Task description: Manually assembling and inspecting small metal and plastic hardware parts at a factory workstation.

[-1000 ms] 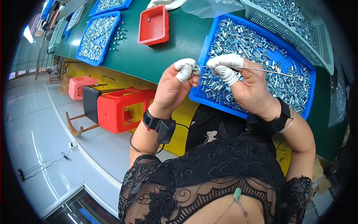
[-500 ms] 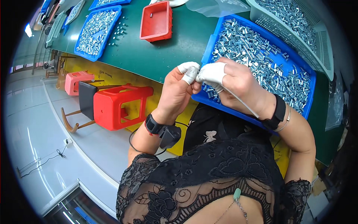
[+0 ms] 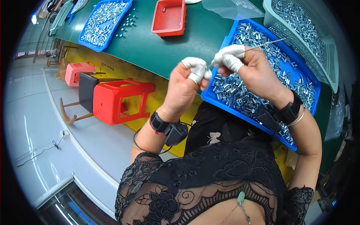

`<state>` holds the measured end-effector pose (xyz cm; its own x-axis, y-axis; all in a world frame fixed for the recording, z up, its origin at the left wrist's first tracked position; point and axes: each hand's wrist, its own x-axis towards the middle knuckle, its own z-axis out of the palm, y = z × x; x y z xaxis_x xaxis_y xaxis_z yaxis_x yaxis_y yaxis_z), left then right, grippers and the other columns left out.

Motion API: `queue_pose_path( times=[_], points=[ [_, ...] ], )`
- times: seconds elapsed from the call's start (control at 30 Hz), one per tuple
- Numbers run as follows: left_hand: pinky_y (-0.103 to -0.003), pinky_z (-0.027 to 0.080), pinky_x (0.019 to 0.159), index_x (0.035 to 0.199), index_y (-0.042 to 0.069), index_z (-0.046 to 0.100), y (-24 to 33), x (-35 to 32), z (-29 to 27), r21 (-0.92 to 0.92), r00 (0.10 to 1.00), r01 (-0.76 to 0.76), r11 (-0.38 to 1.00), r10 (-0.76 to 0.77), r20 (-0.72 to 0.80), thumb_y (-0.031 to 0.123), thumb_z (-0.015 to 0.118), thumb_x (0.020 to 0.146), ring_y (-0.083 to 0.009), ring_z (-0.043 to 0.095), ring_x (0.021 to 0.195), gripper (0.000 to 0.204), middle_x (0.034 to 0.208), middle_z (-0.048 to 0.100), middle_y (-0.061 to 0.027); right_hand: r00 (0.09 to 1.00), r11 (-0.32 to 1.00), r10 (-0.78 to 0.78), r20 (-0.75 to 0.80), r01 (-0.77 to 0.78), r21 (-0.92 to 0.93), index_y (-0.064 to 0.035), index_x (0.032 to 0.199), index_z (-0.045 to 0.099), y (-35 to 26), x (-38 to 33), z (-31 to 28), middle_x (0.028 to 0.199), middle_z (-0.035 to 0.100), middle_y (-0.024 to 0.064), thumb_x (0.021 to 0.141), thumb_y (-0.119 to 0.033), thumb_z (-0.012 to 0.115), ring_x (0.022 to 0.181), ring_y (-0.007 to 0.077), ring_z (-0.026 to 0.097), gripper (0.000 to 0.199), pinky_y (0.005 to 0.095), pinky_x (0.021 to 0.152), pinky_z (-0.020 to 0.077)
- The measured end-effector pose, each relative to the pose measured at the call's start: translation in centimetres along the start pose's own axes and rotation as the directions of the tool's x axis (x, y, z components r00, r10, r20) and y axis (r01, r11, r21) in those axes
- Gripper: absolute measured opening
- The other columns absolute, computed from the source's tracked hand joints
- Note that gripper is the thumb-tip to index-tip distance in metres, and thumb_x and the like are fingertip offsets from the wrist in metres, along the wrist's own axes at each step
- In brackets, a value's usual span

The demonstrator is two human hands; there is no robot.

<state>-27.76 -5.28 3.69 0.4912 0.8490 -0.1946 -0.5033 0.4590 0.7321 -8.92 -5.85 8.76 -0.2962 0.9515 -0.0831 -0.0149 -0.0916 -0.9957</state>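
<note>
My right hand (image 3: 245, 63), with white coverings on its fingertips, is closed around a thin metal rod (image 3: 267, 44). The rod's long end sticks out to the right over the blue tray (image 3: 262, 127). Close to its left, my left hand (image 3: 189, 77), also white-tipped, is closed in a pinch. Whatever lies between the left fingertips is hidden. Both hands hover at the tray's left edge. Small shiny metal sleeves (image 3: 240, 92) lie heaped in the tray.
A pale green basket (image 3: 300, 45) of metal pieces leans at the right. A red bin (image 3: 168, 23) holds one small piece. Another blue tray (image 3: 98, 48) and loose pieces (image 3: 129, 22) lie farther left. A red stool (image 3: 108, 103) stands beyond the green table (image 3: 150, 56).
The rod has swung from pointing toward my right wrist to pointing out over the tray. My right hand has turned and moved slightly up and right, leaving a small gap between the hands.
</note>
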Motion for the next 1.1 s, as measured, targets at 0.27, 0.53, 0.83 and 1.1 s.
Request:
queue_pose_path(
  times=[0.27, 0.53, 0.83, 1.1],
  points=[
    [-0.024, 0.044, 0.055, 0.093, 0.002, 0.058, 1.2, 2.1, -3.0, 0.695, 0.940, -0.133, 0.706, 0.313, -0.139, 0.005, 0.061, 0.082, -0.0122, 0.054, 0.059, 0.011, 0.075, 0.059, -0.0048, 0.967, 0.992, -0.113, -0.229, 0.096, -0.084, -0.0014, 0.099, 0.062, 0.8, -0.9, -1.1, 0.087, 0.064, 0.0034, 0.091, -0.012, 0.050, 0.074, 0.0087, 0.058, 0.017, 0.0232, 0.068, 0.0486],
    [-0.031, 0.044, 0.060, 0.078, 0.003, 0.063, -1.3, 3.3, -4.7, 0.878, 0.811, -0.376, -0.295, 0.354, 0.466, 0.002, 0.066, 0.072, -0.0211, 0.053, 0.068, 0.006, 0.073, 0.057, -0.0075, 0.977, 0.993, -0.049, -0.207, 0.026, -0.114, -0.0014, 0.100, 0.061, 1.8, -2.2, -0.6, 0.088, 0.063, 0.0036, 0.091, -0.013, 0.050, 0.073, 0.0088, 0.057, 0.018, 0.0230, 0.067, 0.0485],
    [-0.033, 0.044, 0.062, 0.075, 0.006, 0.065, -1.1, 3.2, -5.4, 0.881, 0.768, -0.380, -0.281, 0.435, 0.470, 0.005, 0.069, 0.065, -0.0254, 0.051, 0.068, 0.011, 0.072, 0.056, -0.0079, 0.970, 0.989, -0.082, -0.230, 0.051, -0.139, -0.0011, 0.101, 0.060, 1.6, -2.5, -0.8, 0.092, 0.062, 0.0046, 0.091, -0.013, 0.051, 0.074, 0.0091, 0.057, 0.018, 0.0225, 0.067, 0.0484],
    [-0.027, 0.043, 0.067, 0.094, 0.005, 0.062, -0.2, -2.4, -3.7, 0.107, 0.996, -0.010, 0.994, 0.020, -0.090, 0.011, 0.059, 0.084, -0.0149, 0.052, 0.074, 0.012, 0.084, 0.059, -0.0045, 0.983, 0.991, -0.094, -0.157, 0.078, -0.104, -0.0011, 0.101, 0.058, 0.5, -4.5, 1.4, 0.095, 0.062, 0.0082, 0.091, -0.010, 0.050, 0.074, 0.0114, 0.058, 0.016, 0.0242, 0.069, 0.0480]
  ],
)
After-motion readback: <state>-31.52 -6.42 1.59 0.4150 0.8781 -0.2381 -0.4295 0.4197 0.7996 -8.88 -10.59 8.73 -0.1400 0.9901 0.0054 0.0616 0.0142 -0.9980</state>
